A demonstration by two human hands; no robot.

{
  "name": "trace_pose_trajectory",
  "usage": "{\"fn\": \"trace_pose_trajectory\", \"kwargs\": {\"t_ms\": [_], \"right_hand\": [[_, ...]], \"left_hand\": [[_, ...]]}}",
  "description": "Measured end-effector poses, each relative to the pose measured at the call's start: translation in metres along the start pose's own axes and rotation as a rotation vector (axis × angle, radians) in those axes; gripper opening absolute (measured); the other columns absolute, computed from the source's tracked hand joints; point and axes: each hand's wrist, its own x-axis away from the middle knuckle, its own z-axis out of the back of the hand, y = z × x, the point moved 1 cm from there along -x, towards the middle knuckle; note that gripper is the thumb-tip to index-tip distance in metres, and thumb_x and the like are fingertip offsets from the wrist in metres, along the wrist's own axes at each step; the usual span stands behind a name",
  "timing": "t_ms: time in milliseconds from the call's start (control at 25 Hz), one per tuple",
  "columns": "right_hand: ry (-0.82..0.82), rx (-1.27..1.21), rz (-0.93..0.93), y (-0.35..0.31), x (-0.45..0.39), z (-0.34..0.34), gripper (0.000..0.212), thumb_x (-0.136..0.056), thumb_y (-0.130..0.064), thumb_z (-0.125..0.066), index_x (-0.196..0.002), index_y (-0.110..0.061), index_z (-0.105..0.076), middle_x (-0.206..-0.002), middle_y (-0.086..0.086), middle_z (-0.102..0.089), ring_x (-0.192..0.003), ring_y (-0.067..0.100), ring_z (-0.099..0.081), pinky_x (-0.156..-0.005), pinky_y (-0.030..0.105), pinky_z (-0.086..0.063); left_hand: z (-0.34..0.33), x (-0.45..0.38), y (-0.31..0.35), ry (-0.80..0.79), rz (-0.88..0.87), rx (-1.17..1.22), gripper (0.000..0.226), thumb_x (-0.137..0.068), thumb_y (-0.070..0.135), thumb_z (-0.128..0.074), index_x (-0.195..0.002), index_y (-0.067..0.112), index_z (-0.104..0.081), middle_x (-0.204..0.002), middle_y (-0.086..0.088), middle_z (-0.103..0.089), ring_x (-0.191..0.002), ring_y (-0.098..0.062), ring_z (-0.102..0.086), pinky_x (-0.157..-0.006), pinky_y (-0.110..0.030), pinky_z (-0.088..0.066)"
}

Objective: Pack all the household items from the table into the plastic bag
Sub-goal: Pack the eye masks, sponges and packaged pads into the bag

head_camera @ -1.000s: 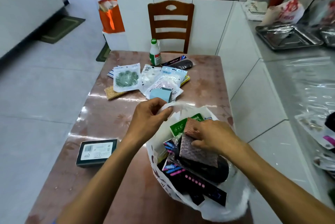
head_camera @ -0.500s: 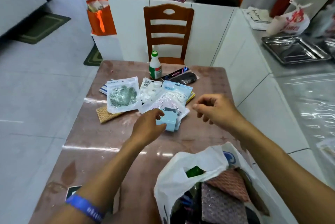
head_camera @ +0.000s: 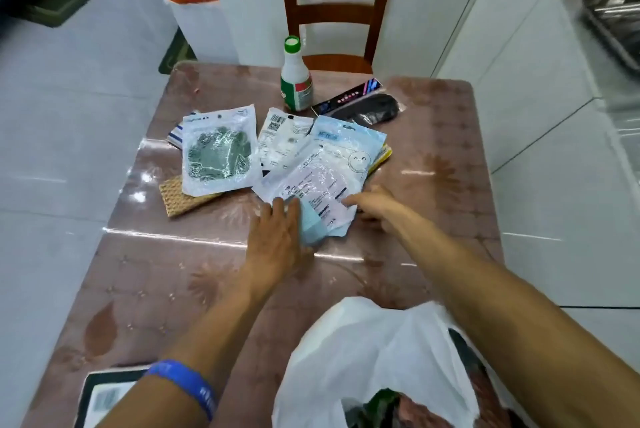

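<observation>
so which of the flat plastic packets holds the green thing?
The leftmost packet, clear-fronted with a green round item inside, lying over the tan woven pad. The others show white or pale blue contents.

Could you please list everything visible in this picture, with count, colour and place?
table: one, brown patterned, centre
bottle: one, white, green cap, far edge
packets: several, clear and white, mid-table
light blue box: one, under packets
woven pad: one, tan, beneath left packet
dark package: one, black, right of bottle
plastic bag: one, white, near edge
flat box: one, dark, near left
chair: one, brown, behind table
left hand: touching blue box
right hand: on packets
</observation>
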Motion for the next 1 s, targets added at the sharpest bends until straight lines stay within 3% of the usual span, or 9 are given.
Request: {"fn": "trace_pose_trajectory", "kwargs": {"t_ms": [40,160,320,440,520,600,680,840,1000], "right_hand": [[-0.004,-0.053,-0.011,0.003,-0.008,-0.007,0.016,-0.075,-0.019,-0.078,-0.086,-0.015,-0.065,-0.083,0.002,-0.071,-0.066,0.015,-0.063,-0.058,0.02,-0.052],[-0.026,-0.173,0.004,0.004,-0.017,-0.024,0.014,-0.078,-0.013,-0.074,-0.09,-0.015,-0.068,-0.095,0.006,-0.075,-0.083,0.023,-0.07,-0.08,0.038,-0.059],[-0.004,-0.255,0.175,-0.016,0.011,-0.006,0.02,-0.081,-0.001,-0.064,-0.093,-0.017,-0.068,-0.098,0.003,-0.073,-0.084,0.018,-0.068,-0.075,0.029,-0.056],[0.044,-0.252,0.289,-0.026,0.05,0.034,0.025,-0.078,0.001,-0.065,-0.085,-0.024,-0.066,-0.087,0.001,-0.073,-0.079,0.024,-0.07,-0.07,0.039,-0.059],[0.053,-0.234,0.361,-0.028,0.082,0.058,0.03,-0.077,0.001,-0.067,-0.091,-0.026,-0.067,-0.091,0.003,-0.074,-0.083,0.027,-0.071,-0.067,0.045,-0.06],[0.079,-0.28,0.441,-0.031,0.116,0.076,0.032,-0.079,0.005,-0.068,-0.099,-0.019,-0.065,-0.091,0.003,-0.072,-0.081,0.022,-0.07,-0.067,0.039,-0.059],[0.115,-0.377,0.511,-0.032,0.161,0.086,0.033,-0.081,0.007,-0.068,-0.107,-0.012,-0.061,-0.089,0.002,-0.072,-0.075,0.016,-0.07,-0.066,0.032,-0.057],[0.166,-0.568,0.663,-0.021,0.261,0.097,0.03,-0.085,0.003,-0.065,-0.112,-0.01,-0.063,-0.092,0.003,-0.075,-0.08,0.02,-0.072,-0.067,0.033,-0.058],[0.103,-0.738,0.715,-0.005,0.352,0.095,0.031,-0.091,-0.008,-0.06,-0.121,0.0,-0.062,-0.105,0.014,-0.073,-0.092,0.029,-0.071,-0.076,0.042,-0.06]], "left_hand": [[0.003,0.004,-0.004,-0.012,0.086,0.074,0.097,-0.061,0.076,-0.064,-0.133,0.012,-0.046,-0.111,-0.012,-0.056,-0.1,-0.036,-0.051,-0.079,-0.046,-0.046],[0.019,0.023,-0.014,-0.073,0.302,0.46,0.105,-0.047,0.081,-0.061,-0.129,0.018,-0.043,-0.113,-0.006,-0.057,-0.103,-0.029,-0.049,-0.078,-0.039,-0.046],[0.021,0.074,-0.036,0.032,0.528,0.828,0.09,-0.052,0.048,-0.091,-0.122,0.028,-0.037,-0.108,0.006,-0.057,-0.094,-0.016,-0.059,-0.063,-0.024,-0.048],[0.015,0.115,-0.043,0.066,0.602,0.968,0.089,-0.056,0.032,-0.094,-0.121,0.03,-0.034,-0.11,0.006,-0.053,-0.101,-0.017,-0.059,-0.069,-0.02,-0.045],[0.015,0.132,-0.045,0.009,0.577,0.997,0.097,-0.055,0.022,-0.094,-0.131,0.026,-0.034,-0.119,0.003,-0.053,-0.114,-0.024,-0.056,-0.08,-0.024,-0.048],[0.026,0.14,-0.047,-0.05,0.597,0.965,0.112,-0.057,0.023,-0.093,-0.147,0.02,-0.026,-0.143,-0.005,-0.044,-0.132,-0.029,-0.044,-0.099,-0.037,-0.044],[0.054,0.148,-0.047,0.074,0.563,0.878,0.103,-0.067,0.028,-0.087,-0.149,0.02,-0.025,-0.154,-0.006,-0.035,-0.139,-0.028,-0.036,-0.109,-0.044,-0.037],[0.157,0.157,-0.016,0.37,0.283,1.065,0.062,-0.086,0.021,-0.071,-0.141,0.024,-0.043,-0.14,0.003,-0.051,-0.124,-0.016,-0.051,-0.104,-0.038,-0.044],[0.237,0.187,0.048,0.076,-0.012,1.624,0.049,-0.08,0.024,-0.072,-0.126,0.016,-0.058,-0.115,-0.003,-0.07,-0.105,-0.018,-0.067,-0.085,-0.032,-0.054]]}}
